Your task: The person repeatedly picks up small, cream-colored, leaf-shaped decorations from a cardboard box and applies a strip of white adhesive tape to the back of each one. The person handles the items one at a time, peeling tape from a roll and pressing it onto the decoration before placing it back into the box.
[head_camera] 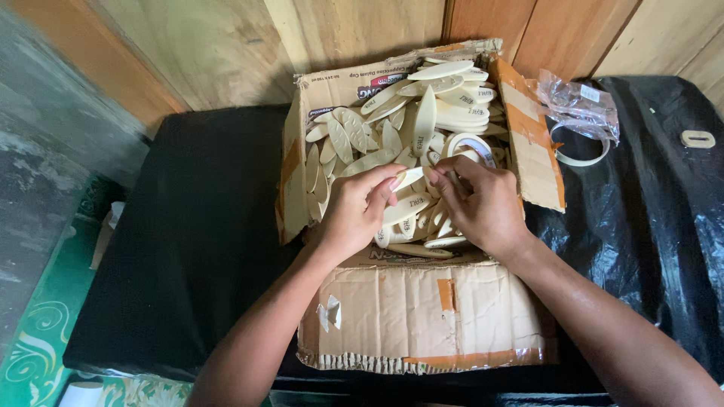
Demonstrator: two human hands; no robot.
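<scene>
An open cardboard box (422,316) holds a heap of several flat, oval, cream-coloured wooden pieces (362,136). My left hand (354,211) is inside the box, fingers curled round a small stack of these pieces (407,205). My right hand (483,203) is beside it, fingertips pinching the same stack from the right. A roll of tape (471,143) lies among the pieces just beyond my right hand.
The box rests on a table under a black cover (196,241). To the right lie a crumpled clear plastic bag (577,102), a thin white ring (584,154) and a small pale oval ring (697,139). A wooden wall (226,45) stands behind.
</scene>
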